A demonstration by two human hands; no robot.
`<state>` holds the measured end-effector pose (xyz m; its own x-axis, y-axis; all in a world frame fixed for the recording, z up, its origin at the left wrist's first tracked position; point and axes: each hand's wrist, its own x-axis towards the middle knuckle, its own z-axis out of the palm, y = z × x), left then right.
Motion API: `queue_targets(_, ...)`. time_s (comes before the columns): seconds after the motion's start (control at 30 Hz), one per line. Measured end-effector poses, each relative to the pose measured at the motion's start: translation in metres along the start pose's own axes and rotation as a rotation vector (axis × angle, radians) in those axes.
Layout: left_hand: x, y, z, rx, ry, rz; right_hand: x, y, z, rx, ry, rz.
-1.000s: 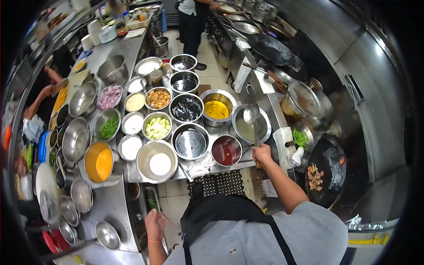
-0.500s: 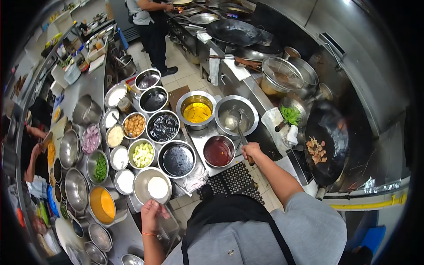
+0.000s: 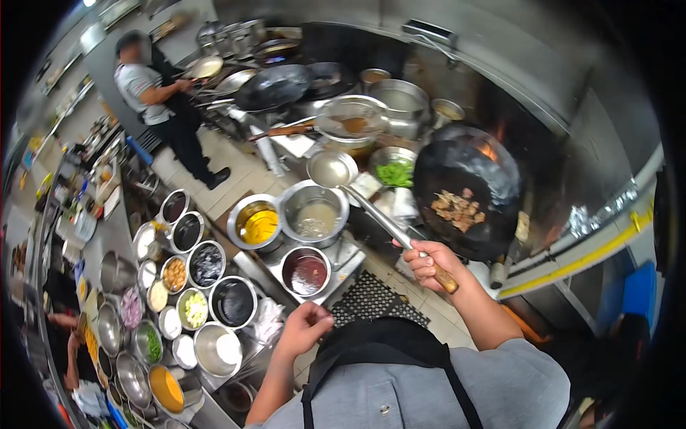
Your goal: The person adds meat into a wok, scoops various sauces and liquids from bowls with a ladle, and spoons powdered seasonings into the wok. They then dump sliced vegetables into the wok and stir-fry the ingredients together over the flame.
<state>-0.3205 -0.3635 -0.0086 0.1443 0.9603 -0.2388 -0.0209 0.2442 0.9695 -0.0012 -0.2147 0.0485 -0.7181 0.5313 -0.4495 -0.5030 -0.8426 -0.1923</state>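
Note:
My right hand (image 3: 434, 266) is closed round the wooden-ended handle of a ladle (image 3: 332, 169). The ladle's bowl holds a cloudy liquid and hangs above and behind the rim of a steel pot of cloudy liquid (image 3: 314, 214). To the right, a black wok (image 3: 468, 189) holds browned meat pieces (image 3: 457, 210), with a flame at its far side. My left hand (image 3: 309, 326) is raised near my apron, its fingers curled, just in front of the bowl of red sauce (image 3: 306, 272); whether it holds anything is hidden.
Bowls of ingredients, among them green herbs (image 3: 150, 342), stand on the left counter. A pot of yellow oil (image 3: 257, 223) is beside the cloudy pot. A strainer (image 3: 350, 120) rests behind. One co-worker (image 3: 153, 100) stands at the far stove; another person's hands show at the left edge.
The view has turned right. The ladle has gone into the cloudy pot and come up filled, toward the wok. My left hand has moved toward the middle, its fingers more curled.

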Motion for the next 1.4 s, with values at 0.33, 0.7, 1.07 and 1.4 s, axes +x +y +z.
queue_targets(0.33,0.099,0.044,0.191,0.510,-0.649,0.342,-0.199,-0.018,-0.047,-0.806,0.648,-0.423)
queue_targets(0.7,0.207,0.008,0.300,0.917,-0.199,1.015,-0.232,-0.027,-0.119,-1.305,1.089,-1.010)
queue_targets(1.07,0.222,-0.006,0.306,1.099,-0.203,0.950,-0.218,-0.009,-0.132,-0.640,0.858,-0.870)
queue_targets(1.4,0.134,-0.007,0.186,0.718,-0.138,0.487,-0.139,-0.001,-0.080,-0.779,0.508,-0.631)
